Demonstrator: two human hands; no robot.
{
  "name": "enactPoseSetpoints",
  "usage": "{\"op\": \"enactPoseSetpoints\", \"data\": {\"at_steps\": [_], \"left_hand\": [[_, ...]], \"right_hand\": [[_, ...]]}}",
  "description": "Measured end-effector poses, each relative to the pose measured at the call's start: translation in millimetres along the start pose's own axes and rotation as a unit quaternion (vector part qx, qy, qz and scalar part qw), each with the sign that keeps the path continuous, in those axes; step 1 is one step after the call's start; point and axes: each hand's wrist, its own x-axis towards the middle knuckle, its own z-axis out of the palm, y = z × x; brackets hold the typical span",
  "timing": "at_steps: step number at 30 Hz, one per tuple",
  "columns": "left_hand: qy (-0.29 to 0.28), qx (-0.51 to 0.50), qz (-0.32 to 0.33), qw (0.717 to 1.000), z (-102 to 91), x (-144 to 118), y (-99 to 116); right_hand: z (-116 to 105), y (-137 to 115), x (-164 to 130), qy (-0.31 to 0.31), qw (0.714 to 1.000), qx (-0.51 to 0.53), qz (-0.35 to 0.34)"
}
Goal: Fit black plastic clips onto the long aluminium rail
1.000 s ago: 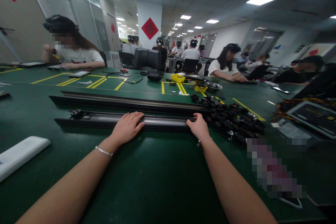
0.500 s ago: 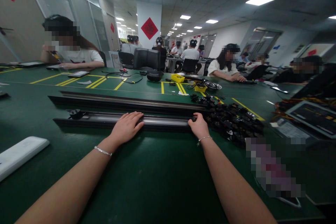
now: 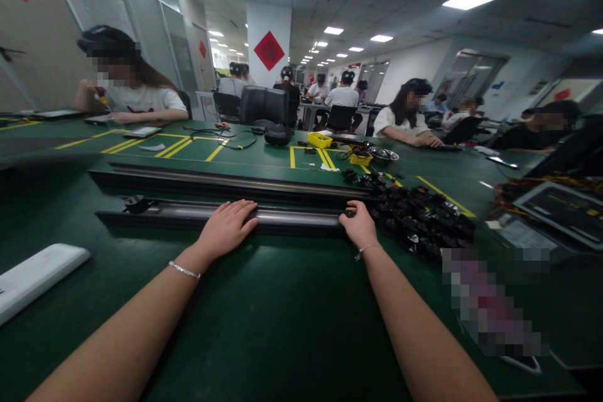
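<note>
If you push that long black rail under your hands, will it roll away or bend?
The near rail probably slides rather than rolls: it lies flat on the green table. It looks like stiff metal, so likely no bending. Being so long, it may swing if only the left hand or right hand pushes.

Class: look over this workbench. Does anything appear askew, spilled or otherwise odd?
Little stands out. The black parts lie in a loose heap right of the near rail, not in a bin. The left hand rests flat on that rail; the right hand is at its end. Both rails lie parallel.
</note>
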Motion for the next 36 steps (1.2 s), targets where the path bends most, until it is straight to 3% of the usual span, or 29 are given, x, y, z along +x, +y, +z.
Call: {"op": "enactPoseSetpoints", "data": {"at_steps": [23,36], "left_hand": [[-0.006,0.009,0.006,1.0,-2.3,-1,0],[-0.002,0.01,0.007,1.0,-2.3,-1,0]], "right_hand": [[2,26,20,-0.012,0.997,0.067,-0.043],[-6,18,16,-0.018,0.995,0.093,-0.031]]}}
